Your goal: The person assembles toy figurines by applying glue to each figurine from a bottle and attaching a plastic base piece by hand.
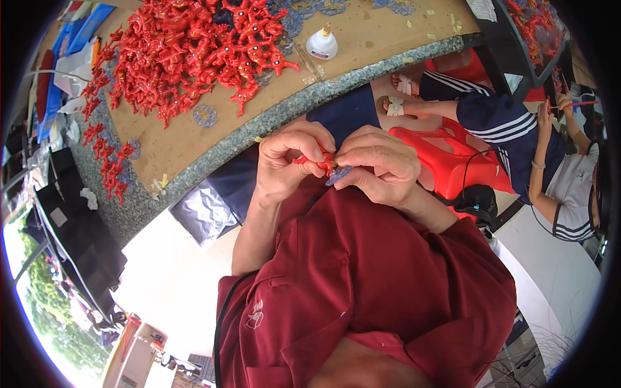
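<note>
My left hand (291, 158) is closed, pinching a small red plastic figurine (321, 163) between thumb and fingers in front of my chest. Against it, my right hand (381, 161) grips a translucent bluish piece (338, 175) with thumb and fingertips. The two pieces touch or nearly touch; my fingertips hide where they meet. Beyond my hands, a big heap of similar red figurines (187, 55) covers the table. A clear bluish disc-shaped piece (205, 116) lies at the heap's near edge.
A white squeeze bottle (322, 44) stands on the brown board (381, 39), inside the table's speckled stone edge (362, 70). Red plastic stools (433, 158) are to my right. Farther right, another person (543, 155) sits working by a dark tray (517, 39) of red pieces.
</note>
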`<action>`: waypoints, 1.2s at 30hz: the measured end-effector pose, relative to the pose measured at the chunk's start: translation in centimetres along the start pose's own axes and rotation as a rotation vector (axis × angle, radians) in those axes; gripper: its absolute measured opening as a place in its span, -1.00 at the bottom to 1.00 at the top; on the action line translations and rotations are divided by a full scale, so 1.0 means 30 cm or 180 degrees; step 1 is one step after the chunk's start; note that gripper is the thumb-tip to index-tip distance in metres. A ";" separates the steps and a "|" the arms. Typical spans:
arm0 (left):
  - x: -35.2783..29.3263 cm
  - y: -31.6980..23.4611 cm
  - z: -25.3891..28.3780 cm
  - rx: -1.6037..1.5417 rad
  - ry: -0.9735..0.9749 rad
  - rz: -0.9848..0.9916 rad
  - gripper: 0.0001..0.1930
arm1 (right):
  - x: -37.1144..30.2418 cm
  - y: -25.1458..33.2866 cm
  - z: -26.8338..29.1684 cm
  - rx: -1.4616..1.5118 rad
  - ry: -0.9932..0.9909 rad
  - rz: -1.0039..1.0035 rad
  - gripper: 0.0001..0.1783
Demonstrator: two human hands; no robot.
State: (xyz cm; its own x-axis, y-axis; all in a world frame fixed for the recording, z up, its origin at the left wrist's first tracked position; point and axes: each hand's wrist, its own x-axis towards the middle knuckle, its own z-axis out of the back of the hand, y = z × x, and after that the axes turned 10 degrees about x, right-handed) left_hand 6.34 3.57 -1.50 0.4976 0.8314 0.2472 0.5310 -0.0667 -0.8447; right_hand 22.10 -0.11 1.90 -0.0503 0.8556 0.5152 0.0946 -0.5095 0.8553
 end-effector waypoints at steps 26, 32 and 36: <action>-0.119 -0.428 0.179 0.4718 -0.2626 0.0670 -0.75 | 0.028 -0.049 0.050 -0.0028 -0.0366 -0.0710 -0.67; -0.194 -0.506 0.399 0.6234 -0.3628 0.0826 -0.72 | 0.054 -0.069 0.095 -0.0459 -0.0599 -0.0890 -0.80; -0.159 -0.504 0.405 0.6051 -0.4010 0.1090 -0.64 | 0.066 -0.076 0.101 -0.0574 -0.0597 -0.0770 -0.81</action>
State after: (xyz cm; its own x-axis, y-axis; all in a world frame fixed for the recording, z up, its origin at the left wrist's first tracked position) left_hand -12.42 7.31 4.32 -0.5281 0.7653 0.3680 -0.8469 -0.4432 -0.2937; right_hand 24.80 3.03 0.80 0.1352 0.9469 0.2916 -0.0757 -0.2835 0.9560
